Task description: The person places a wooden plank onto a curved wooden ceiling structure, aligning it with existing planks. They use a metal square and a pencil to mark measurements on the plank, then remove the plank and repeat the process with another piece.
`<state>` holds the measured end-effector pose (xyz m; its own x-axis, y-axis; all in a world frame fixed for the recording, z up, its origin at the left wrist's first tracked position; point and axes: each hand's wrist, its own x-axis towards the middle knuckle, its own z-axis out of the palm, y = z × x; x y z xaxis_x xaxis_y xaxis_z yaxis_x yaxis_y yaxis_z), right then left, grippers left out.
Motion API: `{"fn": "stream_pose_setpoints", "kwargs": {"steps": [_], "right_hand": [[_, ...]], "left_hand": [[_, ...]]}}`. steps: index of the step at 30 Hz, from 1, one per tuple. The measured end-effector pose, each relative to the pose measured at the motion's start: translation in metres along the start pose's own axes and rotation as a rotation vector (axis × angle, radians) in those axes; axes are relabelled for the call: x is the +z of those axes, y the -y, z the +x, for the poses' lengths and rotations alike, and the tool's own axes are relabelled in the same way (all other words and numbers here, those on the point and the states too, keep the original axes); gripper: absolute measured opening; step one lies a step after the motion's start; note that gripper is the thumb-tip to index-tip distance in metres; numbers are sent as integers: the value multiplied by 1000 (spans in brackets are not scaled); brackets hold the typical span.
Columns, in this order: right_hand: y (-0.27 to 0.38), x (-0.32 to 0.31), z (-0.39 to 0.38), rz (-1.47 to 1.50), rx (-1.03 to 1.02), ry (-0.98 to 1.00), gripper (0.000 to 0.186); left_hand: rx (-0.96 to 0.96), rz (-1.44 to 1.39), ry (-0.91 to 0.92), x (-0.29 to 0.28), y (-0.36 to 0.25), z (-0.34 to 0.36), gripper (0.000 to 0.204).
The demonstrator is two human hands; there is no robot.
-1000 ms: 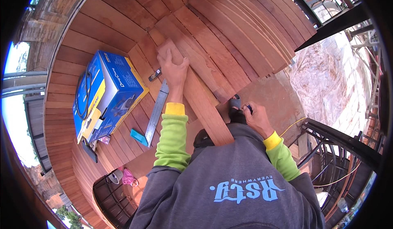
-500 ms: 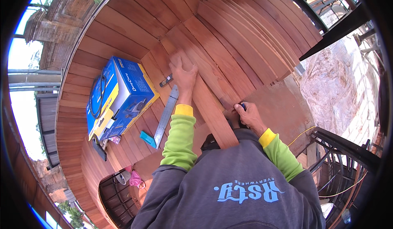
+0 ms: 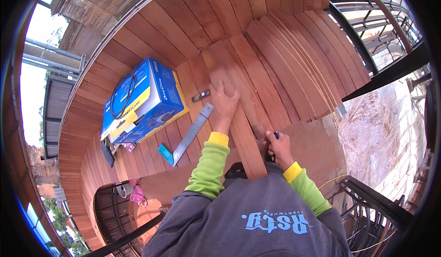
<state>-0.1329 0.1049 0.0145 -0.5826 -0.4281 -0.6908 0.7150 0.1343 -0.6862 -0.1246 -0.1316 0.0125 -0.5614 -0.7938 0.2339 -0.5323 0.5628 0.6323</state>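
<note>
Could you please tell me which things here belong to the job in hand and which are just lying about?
Seemingly in the job:
board, under the left hand
small blue object, in the right hand; kind unclear
square, beside the board, probably

Seemingly just lying about:
blue box
pink item

Bright daylight from where I'm standing. Open sky (image 3: 33, 114) on the left blown out white; crumpled sheet (image 3: 374, 137) on the right glaring. Deck planks (image 3: 179, 22) evenly lit, soft shading. Left hand (image 3: 223, 105) slightly smeared at the front. Fisheye bends the railing (image 3: 353, 38); corners black, blue fringing lower left.
</note>
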Motion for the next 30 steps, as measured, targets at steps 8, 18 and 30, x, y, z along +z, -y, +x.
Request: {"fn": "stream_pose_setpoints", "kwargs": {"steps": [8,18,30], "right_hand": [[20,-17,0,266,-198,-7,22],[56,-43,-3,537,-221,146,19],[84,-24,-12,510,-91,387,38]], "left_hand": [[-88,-117,27,-14,-23,-27,75],[-56,-132,-83,-8,-22,-27,72],[3,-101,-8,25,-3,-18,67]]}}
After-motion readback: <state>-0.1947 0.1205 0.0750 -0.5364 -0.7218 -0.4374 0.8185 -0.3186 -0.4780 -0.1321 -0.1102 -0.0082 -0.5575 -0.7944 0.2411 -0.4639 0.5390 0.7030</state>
